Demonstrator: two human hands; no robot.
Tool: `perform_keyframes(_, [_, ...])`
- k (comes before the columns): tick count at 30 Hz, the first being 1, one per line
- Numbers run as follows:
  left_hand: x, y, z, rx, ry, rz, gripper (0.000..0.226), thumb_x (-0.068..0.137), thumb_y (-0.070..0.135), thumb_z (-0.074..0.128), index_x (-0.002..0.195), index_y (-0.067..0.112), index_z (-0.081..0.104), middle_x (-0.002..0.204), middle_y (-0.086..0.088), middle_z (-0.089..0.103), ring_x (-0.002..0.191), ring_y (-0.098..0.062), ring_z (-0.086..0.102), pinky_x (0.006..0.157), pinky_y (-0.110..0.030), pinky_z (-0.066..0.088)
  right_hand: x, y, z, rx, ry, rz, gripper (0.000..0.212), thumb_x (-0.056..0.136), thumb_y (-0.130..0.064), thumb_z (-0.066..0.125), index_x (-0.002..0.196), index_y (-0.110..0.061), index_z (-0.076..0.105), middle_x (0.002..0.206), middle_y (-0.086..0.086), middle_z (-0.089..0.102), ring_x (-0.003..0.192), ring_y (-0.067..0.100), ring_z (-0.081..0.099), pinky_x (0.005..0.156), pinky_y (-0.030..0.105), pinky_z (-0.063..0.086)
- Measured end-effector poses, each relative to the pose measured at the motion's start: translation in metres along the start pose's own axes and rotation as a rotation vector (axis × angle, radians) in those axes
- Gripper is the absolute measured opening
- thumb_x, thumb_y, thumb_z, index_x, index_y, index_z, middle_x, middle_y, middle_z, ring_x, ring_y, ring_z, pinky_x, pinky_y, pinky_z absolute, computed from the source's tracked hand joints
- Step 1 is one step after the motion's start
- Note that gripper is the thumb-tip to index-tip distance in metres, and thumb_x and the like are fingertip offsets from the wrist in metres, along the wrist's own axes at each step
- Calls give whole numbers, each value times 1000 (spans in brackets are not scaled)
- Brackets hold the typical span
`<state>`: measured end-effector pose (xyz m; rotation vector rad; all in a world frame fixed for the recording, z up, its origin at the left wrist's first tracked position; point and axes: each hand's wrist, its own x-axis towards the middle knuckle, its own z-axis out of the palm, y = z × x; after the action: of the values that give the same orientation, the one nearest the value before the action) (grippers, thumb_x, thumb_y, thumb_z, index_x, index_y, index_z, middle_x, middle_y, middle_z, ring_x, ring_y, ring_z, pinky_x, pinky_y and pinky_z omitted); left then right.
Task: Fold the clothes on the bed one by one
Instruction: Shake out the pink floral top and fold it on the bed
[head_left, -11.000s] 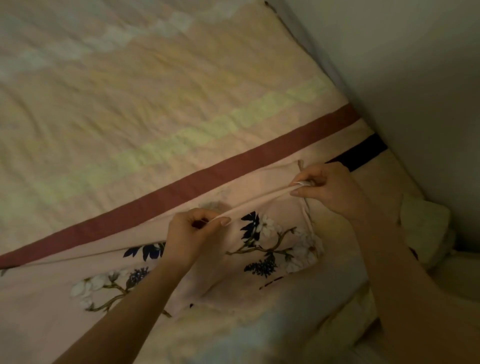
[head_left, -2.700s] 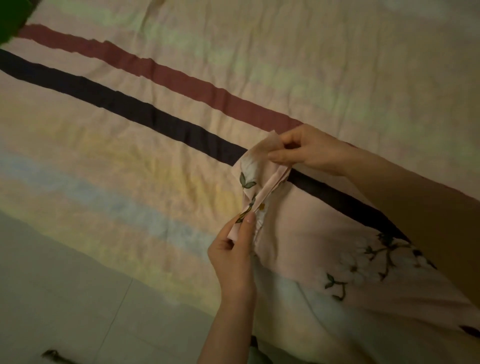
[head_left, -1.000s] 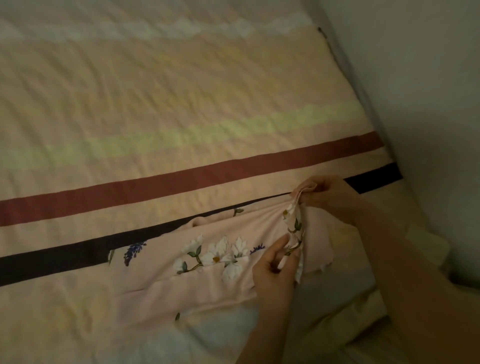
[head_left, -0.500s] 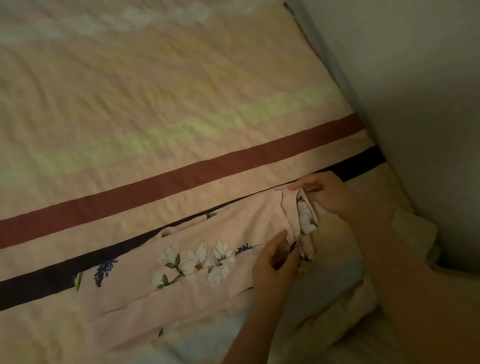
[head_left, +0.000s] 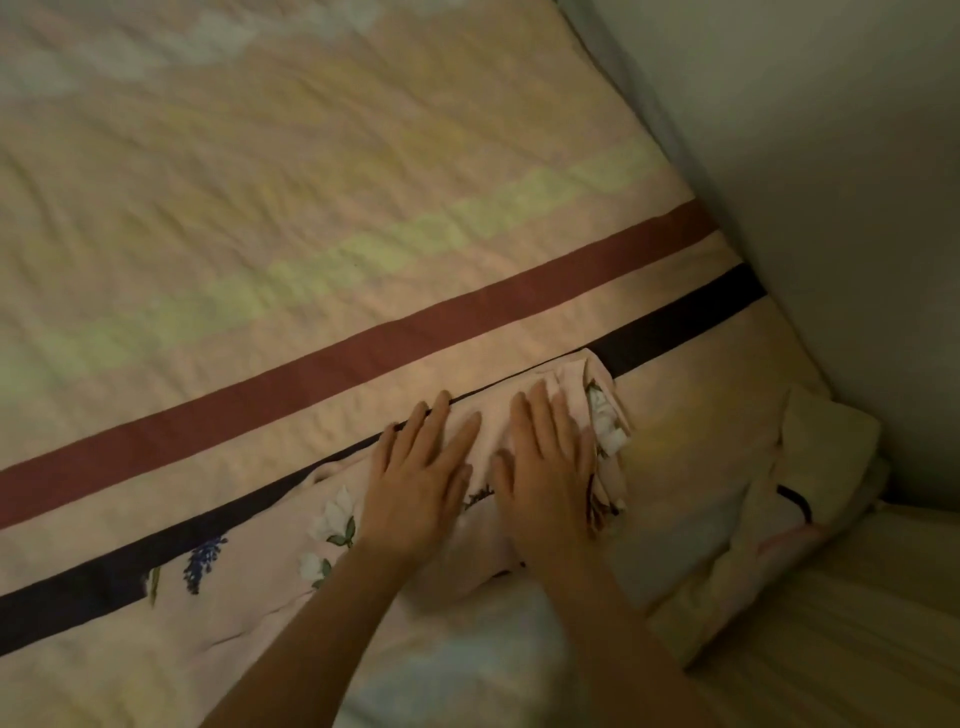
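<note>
At bed's (head_left: 311, 156) five o'clock edge, I press left hand (head_left: 421, 483) and right hand (head_left: 545, 467), fingers flat, on floral garment (head_left: 249, 587). Soft, light; I'd pinch its folded end.

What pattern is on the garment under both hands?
Pale pink garment with white flowers and a purple sprig, seen in the head view.

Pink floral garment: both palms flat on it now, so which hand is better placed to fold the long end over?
Probably the left hand: the garment's unfolded length trails to its side, while the right hand rests by the folded end.
</note>
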<state>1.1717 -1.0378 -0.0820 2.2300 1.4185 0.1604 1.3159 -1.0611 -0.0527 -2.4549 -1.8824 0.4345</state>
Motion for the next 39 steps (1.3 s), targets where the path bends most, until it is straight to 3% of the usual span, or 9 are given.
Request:
perform_keyframes(4, [2, -14, 4, 247, -120, 63, 61, 95, 60, 16, 151, 34, 14, 158, -7, 14, 143, -23, 18, 110, -45, 12, -3, 26, 19, -81, -34, 55, 63, 93, -43, 27, 150, -19, 18, 158, 7, 11, 145, 21, 8, 112, 48, 0])
perform_keyframes(11, [4, -32, 0, 311, -168, 15, 74, 89, 73, 10, 151, 32, 4, 159, -5, 0, 146, -21, 3, 114, -45, 3, 4, 40, 19, -132, -32, 78, 62, 95, -47, 22, 150, -18, 18, 157, 8, 15, 145, 21, 13, 113, 49, 2])
perform_keyframes(15, [-1, -43, -21, 184, -188, 66, 68, 92, 69, 10, 149, 38, -8, 159, -2, -13, 146, -20, -7, 119, -45, 5, 3, 35, 14, -115, -50, 95, 64, 94, -49, 21, 150, -18, 18, 158, 7, 13, 145, 21, 11, 112, 53, 1])
perform_keyframes(19, [-30, -60, -49, -84, -63, -13, 61, 96, 61, 19, 150, 38, 4, 160, 2, 5, 147, -15, 3, 117, -39, 7, 4, 14, 2, -12, 15, -43, 60, 94, -46, 26, 146, -17, 31, 156, 5, 20, 145, 20, 12, 113, 47, -2])
perform_keyframes(23, [-77, -80, -58, -188, 109, -255, 66, 92, 53, 39, 148, 21, 25, 155, -3, 25, 140, -19, 27, 111, -40, 25, 15, -32, -7, 235, -98, -378, 56, 90, -45, 41, 132, -9, 52, 141, 6, 47, 133, 17, 28, 111, 31, 13])
perform_keyframes(26, [-113, -81, -59, -319, 214, -550, 74, 86, 50, 59, 146, 19, 30, 150, -4, 32, 135, -17, 32, 110, -39, 29, 24, -74, -10, 393, -384, -476, 47, 90, -37, 56, 131, -13, 53, 134, 0, 53, 125, 15, 39, 102, 19, 30])
perform_keyframes(32, [-162, -69, -61, -477, 371, -1033, 85, 72, 32, 79, 142, 14, 35, 143, -7, 34, 129, -25, 37, 105, -34, 32, 34, -160, 0, 372, -721, -625, 43, 85, -31, 67, 126, -19, 59, 120, -3, 63, 108, 11, 53, 93, 25, 41])
perform_keyframes(35, [-175, -64, -60, -820, 452, -1358, 67, 72, 33, 80, 128, 18, 47, 122, -6, 55, 103, -22, 57, 93, -39, 49, 30, -198, 7, 351, -860, -671, 35, 84, -25, 68, 119, -17, 64, 111, -4, 66, 95, 9, 57, 78, 20, 45])
perform_keyframes(39, [-192, -60, -50, -1039, 358, -1392, 31, 67, 45, 81, 85, 22, 69, 74, 1, 72, 74, -22, 66, 69, -43, 57, 22, -236, 22, 275, -1030, -669, 38, 82, -18, 71, 118, -12, 62, 111, 3, 66, 86, 6, 57, 62, 6, 39])
